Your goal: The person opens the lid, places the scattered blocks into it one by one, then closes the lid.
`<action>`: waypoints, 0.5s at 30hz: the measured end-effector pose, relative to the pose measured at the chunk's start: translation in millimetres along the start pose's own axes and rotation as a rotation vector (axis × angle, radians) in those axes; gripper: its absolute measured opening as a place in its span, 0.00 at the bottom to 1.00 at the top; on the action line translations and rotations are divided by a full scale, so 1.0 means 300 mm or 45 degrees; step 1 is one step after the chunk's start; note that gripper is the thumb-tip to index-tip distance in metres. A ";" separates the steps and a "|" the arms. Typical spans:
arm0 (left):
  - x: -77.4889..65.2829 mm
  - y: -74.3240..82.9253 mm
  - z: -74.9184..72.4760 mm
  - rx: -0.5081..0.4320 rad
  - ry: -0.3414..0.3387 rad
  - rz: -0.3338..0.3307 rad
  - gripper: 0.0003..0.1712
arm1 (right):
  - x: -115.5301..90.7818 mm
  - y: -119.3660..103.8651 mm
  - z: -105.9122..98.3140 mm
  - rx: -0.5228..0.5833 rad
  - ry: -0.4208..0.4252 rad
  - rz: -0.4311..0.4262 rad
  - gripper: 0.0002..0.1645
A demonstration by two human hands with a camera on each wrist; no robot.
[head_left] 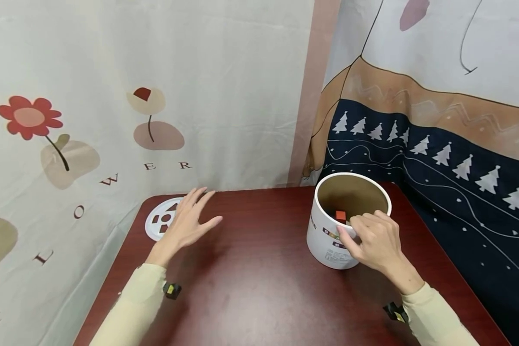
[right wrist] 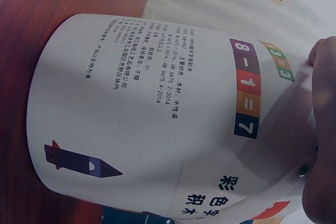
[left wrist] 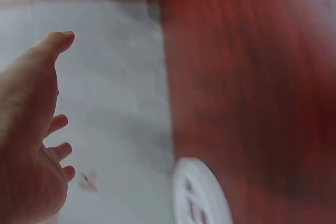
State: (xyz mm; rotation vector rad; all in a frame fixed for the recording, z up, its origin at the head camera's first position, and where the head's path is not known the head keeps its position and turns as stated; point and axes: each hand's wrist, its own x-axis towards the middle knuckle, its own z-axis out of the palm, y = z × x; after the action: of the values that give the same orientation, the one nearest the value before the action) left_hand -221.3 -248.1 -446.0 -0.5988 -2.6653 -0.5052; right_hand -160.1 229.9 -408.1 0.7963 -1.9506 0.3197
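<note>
On the right side of the table stands a white bucket (head_left: pixel 322 250), printed with coloured number tiles and small text. A red block (head_left: pixel 340 216) shows inside it. My right hand (head_left: pixel 378 242) grips the near right rim, thumb on the outer wall and the other fingers curled over the edge. In the right wrist view the bucket's printed wall (right wrist: pixel 131 129) fills most of the picture. At the far left, a white round lid (head_left: pixel 149 226) with shaped holes lies on the table. My left hand (head_left: pixel 186 221), fingers spread and holding nothing, is over the lid's right part, hiding some of it.
The dark red wooden table (head_left: pixel 259 269) reaches back to a pale curtain (head_left: pixel 242 96) with flower prints. A dark blue cloth (head_left: pixel 458 206) with white trees hangs along the right edge, close behind the bucket.
</note>
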 end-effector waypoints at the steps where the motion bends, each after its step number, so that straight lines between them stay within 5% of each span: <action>1: -0.021 -0.027 0.001 0.003 -0.002 -0.013 0.46 | 0.000 0.000 -0.001 -0.001 0.001 0.003 0.27; 7: -0.139 -0.146 0.012 0.026 -0.007 -0.048 0.44 | 0.002 0.003 -0.004 0.014 0.014 0.001 0.27; 15: -0.241 -0.224 0.028 0.060 -0.054 -0.136 0.43 | 0.000 0.001 -0.002 0.022 0.037 -0.007 0.26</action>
State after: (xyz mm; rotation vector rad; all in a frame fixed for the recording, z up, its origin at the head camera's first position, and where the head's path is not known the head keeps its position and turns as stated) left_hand -193.7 -325.6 -500.9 -0.4601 -2.7521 -0.4629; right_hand -160.0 230.5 -407.7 0.8039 -1.9202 0.3437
